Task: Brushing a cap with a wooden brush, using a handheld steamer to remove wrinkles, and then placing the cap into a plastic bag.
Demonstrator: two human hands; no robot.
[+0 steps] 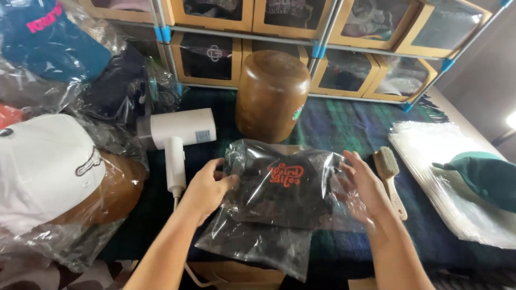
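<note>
On the dark plaid worktop [344, 121], your left hand [207, 188] and right hand [365, 185] each grip a side of the clear bag [274, 209] holding a black cap [282, 185], between hairdryer [177, 131] and brush [388, 172].

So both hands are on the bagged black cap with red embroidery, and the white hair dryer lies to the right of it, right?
Not quite. In the head view the left hand and right hand do hold the bagged black cap, but the white hair dryer lies to its left, not its right.
</note>
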